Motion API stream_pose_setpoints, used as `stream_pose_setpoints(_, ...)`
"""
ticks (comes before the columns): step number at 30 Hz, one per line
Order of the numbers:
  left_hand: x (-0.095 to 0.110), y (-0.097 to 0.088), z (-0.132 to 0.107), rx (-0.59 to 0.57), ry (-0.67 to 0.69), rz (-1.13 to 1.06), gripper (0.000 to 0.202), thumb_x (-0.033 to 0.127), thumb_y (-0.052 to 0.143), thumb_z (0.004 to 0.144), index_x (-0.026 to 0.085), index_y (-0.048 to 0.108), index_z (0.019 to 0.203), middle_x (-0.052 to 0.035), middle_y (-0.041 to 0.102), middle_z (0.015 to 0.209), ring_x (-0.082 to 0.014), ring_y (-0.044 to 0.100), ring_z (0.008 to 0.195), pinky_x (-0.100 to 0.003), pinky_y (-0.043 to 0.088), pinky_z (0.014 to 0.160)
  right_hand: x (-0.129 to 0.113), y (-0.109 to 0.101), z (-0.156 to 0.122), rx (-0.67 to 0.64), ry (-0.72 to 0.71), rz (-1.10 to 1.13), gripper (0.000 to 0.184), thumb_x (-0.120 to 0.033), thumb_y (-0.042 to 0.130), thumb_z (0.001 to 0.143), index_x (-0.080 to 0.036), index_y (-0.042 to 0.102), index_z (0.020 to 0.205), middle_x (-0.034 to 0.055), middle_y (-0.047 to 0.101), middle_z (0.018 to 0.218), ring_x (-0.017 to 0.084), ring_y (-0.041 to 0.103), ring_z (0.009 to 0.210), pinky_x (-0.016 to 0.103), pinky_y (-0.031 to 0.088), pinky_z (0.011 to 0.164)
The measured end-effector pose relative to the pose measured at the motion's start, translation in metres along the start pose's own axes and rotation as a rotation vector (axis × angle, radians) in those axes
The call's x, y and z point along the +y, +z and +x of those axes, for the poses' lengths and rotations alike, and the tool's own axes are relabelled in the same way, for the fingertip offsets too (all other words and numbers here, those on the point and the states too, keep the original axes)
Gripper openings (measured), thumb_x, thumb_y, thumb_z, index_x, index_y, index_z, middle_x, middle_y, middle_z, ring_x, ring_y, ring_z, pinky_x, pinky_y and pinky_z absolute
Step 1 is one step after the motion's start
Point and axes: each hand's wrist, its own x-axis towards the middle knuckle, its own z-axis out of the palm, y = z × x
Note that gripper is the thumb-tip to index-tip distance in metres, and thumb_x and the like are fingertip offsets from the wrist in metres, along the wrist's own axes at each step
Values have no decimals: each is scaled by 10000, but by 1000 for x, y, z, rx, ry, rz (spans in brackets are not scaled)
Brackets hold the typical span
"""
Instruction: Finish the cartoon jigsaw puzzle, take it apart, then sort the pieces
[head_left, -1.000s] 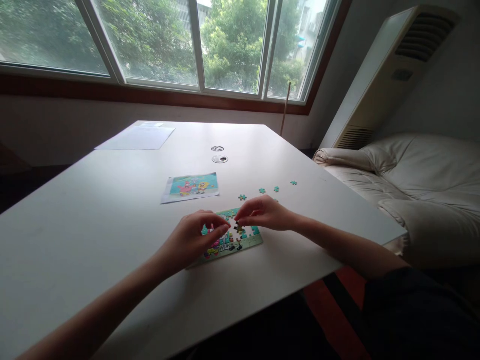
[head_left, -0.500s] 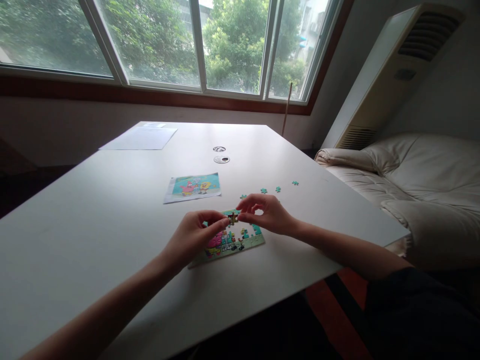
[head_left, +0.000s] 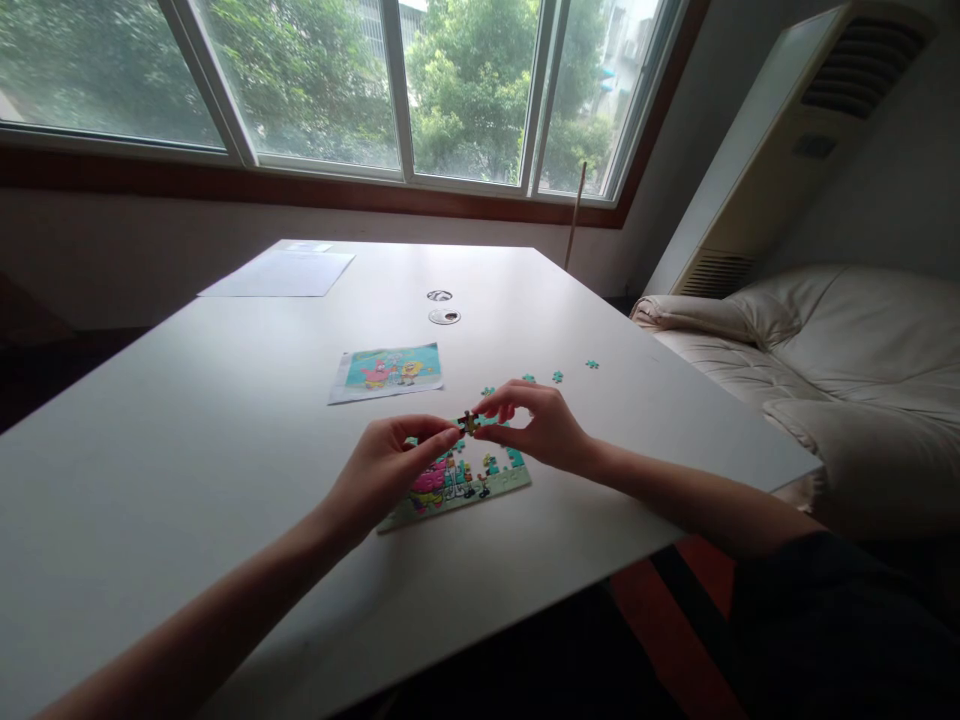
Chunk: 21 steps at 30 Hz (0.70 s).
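Observation:
A small cartoon jigsaw puzzle (head_left: 480,485), partly filled, lies on the white table (head_left: 225,420) near its front edge. Just above it a dark and yellow puzzle piece (head_left: 469,422) is pinched between the fingertips of both hands. My left hand (head_left: 390,465) holds it from the left with curled fingers. My right hand (head_left: 536,425) grips it from the right with thumb and forefinger. Both hands hover over the puzzle's upper part and hide some of it.
A printed picture of the same cartoon (head_left: 386,372) lies behind the puzzle. Several loose teal pieces (head_left: 557,376) are scattered to the right. A paper sheet (head_left: 281,272) rests at the far left, two round cable ports (head_left: 444,315) mid-table. A cream sofa (head_left: 840,350) stands right.
The piece has been lifted off the puzzle surface and now sits higher between both hands' fingertips. My right hand rose and turned a little; my left stayed close.

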Motion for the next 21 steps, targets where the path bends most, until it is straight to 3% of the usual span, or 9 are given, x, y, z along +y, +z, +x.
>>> stream_pose_setpoints(14, -4, -1, 0, -80, 36, 30, 296, 400, 587, 710, 140, 673, 821, -54, 649, 747, -157, 551, 653, -240, 404, 555, -2, 5, -1, 67, -12, 0, 220, -348, 661, 680, -177, 608, 809, 14, 602, 719, 94, 532, 625, 235, 454, 580)
stream_pose_setpoints(21, -5, -1, 1, -58, 9, 0, 245, 357, 614, 693, 147, 675, 804, -26, 634, 703, -129, 527, 619, -220, 378, 540, -1, 5, -2, 58, -36, -2, 213, -339, 656, 691, -175, 607, 818, 13, 598, 723, 92, 534, 634, 231, 455, 589)
